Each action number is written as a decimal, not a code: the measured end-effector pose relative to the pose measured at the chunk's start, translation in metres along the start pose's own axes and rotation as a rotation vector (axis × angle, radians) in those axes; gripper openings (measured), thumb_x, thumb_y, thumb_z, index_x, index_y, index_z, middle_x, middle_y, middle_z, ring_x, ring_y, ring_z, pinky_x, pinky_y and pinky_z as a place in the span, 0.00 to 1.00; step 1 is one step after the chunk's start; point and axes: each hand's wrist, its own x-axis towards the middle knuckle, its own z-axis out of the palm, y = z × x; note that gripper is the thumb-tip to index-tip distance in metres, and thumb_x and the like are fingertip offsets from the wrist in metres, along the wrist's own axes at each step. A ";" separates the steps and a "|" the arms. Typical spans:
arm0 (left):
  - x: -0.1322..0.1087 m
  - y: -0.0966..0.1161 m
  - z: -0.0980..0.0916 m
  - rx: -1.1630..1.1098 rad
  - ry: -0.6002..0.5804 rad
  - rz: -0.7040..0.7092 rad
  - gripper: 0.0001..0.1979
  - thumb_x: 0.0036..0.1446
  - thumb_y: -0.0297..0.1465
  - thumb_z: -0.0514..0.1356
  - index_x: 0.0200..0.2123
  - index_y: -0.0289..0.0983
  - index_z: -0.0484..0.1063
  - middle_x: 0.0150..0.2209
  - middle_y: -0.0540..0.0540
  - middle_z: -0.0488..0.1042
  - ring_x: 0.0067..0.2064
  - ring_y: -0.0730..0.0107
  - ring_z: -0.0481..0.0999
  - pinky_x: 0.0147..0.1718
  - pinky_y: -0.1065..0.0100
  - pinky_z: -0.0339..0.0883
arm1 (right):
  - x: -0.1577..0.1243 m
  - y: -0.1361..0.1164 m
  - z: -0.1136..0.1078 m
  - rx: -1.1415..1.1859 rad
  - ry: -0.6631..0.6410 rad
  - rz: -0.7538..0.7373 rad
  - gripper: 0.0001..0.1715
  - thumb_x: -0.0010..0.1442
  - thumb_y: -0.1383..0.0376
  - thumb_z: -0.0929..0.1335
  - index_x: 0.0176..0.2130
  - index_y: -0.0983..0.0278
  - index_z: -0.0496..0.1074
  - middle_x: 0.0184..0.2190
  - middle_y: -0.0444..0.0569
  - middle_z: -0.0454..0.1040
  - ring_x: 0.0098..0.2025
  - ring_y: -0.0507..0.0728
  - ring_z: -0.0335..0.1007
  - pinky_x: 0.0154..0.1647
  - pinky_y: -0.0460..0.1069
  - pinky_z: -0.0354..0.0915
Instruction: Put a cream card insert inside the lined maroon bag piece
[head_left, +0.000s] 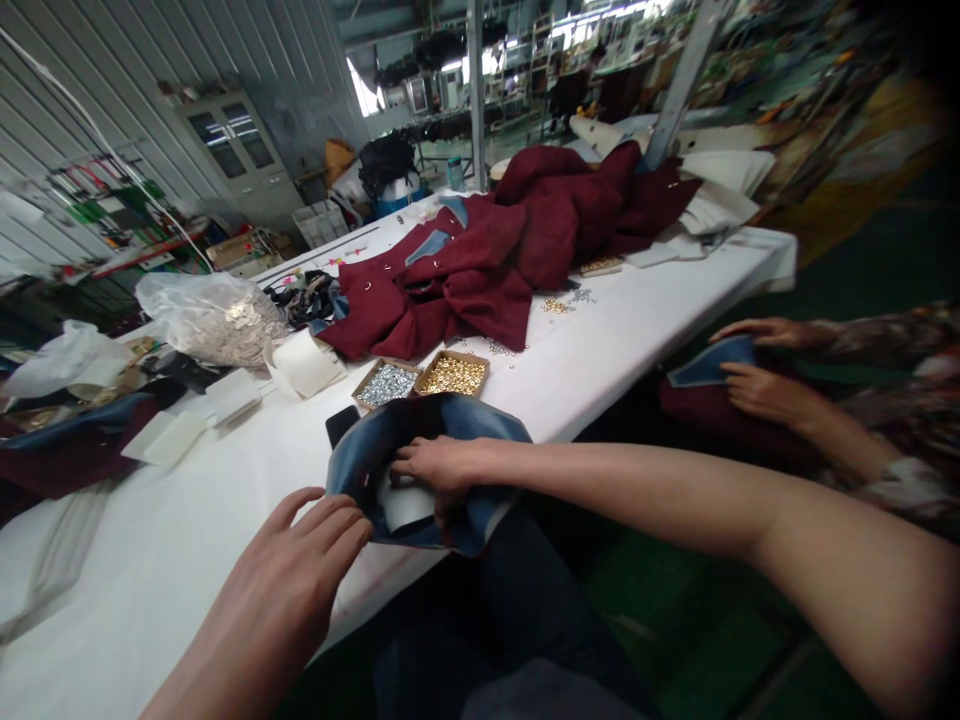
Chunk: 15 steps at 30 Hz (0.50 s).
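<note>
A blue denim garment piece (442,425) with a white patch (405,505) lies at the near edge of the white table (187,530). My right hand (431,470) rests on it, fingers curled and pressing the white patch and fabric. My left hand (319,530) lies beside the piece's left edge, fingers stretched out together and touching the denim. Just behind the piece stand two small cardboard boxes, one of silver studs (386,383) and one of gold studs (452,374).
A heap of dark red garments (510,250) covers the table's far part. A clear bag of pale pieces (214,318) and white cards (304,362) lie left. At the right, another person's hands (757,370) hold blue and red fabric. A black phone (341,422) lies near the boxes.
</note>
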 end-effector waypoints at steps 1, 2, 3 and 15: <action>0.001 -0.001 0.001 -0.003 -0.003 0.003 0.22 0.73 0.15 0.53 0.59 0.42 0.76 0.57 0.48 0.83 0.62 0.59 0.81 0.67 0.47 0.63 | 0.002 0.000 0.000 0.000 -0.006 0.005 0.62 0.49 0.65 0.89 0.75 0.57 0.69 0.73 0.56 0.69 0.69 0.75 0.69 0.61 0.63 0.78; 0.001 -0.001 0.001 -0.003 0.001 0.005 0.22 0.74 0.15 0.53 0.60 0.42 0.75 0.58 0.48 0.83 0.62 0.59 0.81 0.67 0.47 0.63 | 0.003 0.000 0.000 -0.002 -0.014 0.010 0.63 0.49 0.65 0.89 0.75 0.57 0.69 0.74 0.56 0.68 0.70 0.76 0.68 0.61 0.63 0.78; 0.001 -0.002 0.001 -0.006 0.004 0.006 0.23 0.74 0.15 0.53 0.60 0.42 0.75 0.58 0.48 0.83 0.62 0.59 0.81 0.67 0.47 0.63 | 0.005 0.000 0.001 -0.004 -0.022 0.016 0.64 0.48 0.64 0.89 0.76 0.57 0.69 0.74 0.57 0.68 0.70 0.76 0.67 0.60 0.63 0.78; 0.067 0.034 -0.006 -0.171 -0.411 -0.268 0.18 0.82 0.39 0.54 0.44 0.40 0.82 0.44 0.42 0.85 0.51 0.46 0.86 0.76 0.29 0.56 | 0.006 -0.010 0.009 -0.136 0.014 0.023 0.42 0.64 0.64 0.84 0.72 0.50 0.77 0.73 0.64 0.64 0.69 0.79 0.66 0.64 0.76 0.72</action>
